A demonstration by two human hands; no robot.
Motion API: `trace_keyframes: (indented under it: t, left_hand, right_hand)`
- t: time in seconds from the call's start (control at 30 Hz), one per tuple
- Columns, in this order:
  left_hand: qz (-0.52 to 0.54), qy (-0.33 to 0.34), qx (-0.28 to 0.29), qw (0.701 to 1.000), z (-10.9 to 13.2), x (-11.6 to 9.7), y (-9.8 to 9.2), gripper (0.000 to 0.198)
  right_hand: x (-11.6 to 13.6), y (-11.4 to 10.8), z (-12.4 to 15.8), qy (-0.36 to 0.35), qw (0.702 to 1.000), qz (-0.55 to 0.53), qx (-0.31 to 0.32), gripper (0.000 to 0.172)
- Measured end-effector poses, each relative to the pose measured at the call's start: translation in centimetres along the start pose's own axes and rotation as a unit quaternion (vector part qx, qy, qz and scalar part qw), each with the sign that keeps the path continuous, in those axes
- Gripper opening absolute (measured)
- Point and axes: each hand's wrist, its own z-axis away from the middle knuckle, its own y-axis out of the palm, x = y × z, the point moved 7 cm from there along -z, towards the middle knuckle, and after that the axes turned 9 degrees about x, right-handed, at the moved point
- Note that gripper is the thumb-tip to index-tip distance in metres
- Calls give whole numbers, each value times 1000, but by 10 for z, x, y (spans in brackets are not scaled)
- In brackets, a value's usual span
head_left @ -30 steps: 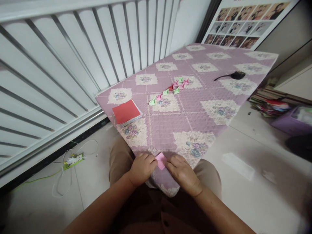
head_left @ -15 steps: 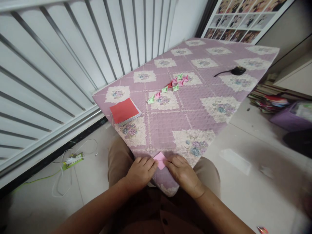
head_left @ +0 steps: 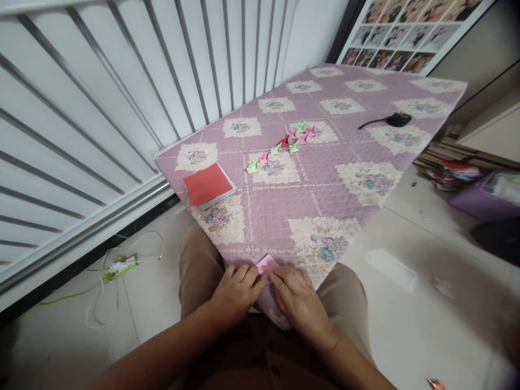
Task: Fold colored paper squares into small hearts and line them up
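A small piece of pink paper [head_left: 267, 263] lies at the near corner of the table, its lower part hidden by fingers. My left hand [head_left: 238, 288] grips its left side, fingers bent and pressed down. From the right, my right hand [head_left: 298, 295] pinches the paper's lower edge, its fingertips meeting those of the left. Farther up the cloth sit several small folded paper pieces [head_left: 285, 141] in green, pink and red, set in a slanting row. A stack of paper with a red top sheet [head_left: 208, 184] rests at the table's left edge.
A purple flowered cloth [head_left: 276, 211] covers the table. At its right side lies a black object with a thin tail [head_left: 398, 118]. White slatted railing [head_left: 170, 65] borders the left. On the floor are a power strip [head_left: 121, 267] with cables and a purple bin [head_left: 483, 195].
My right hand has moved left and inward over the pink paper, so its fingertips now meet the left hand's. The paper's lower half, visible before, is now folded up or covered.
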Motion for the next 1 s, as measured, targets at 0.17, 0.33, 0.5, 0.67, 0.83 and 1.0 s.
trace_keyframes:
  t: [0.17,0.33,0.5,0.67,0.83,1.0]
  left_hand:
    - [3,-14,-22,1000,4,1,3,40]
    - [8,-24,-30,999,9,0,8,44]
    - [-7,-43,-59,997,12,-2,12,43]
    - [-24,-30,-97,995,11,-2,17,43]
    - [24,-24,-94,995,7,3,11,41]
    - [143,-58,-13,988,-1,16,-7,35]
  right_hand:
    - [10,8,2,20,1000,-13,4,36]
    - [5,10,6,22,999,-33,25,37]
    - [4,11,9,22,999,-31,29,38]
    - [0,11,8,35,998,-43,20,37]
    - [-1,9,6,29,999,-42,12,35]
    - [0,9,6,34,999,-31,15,33]
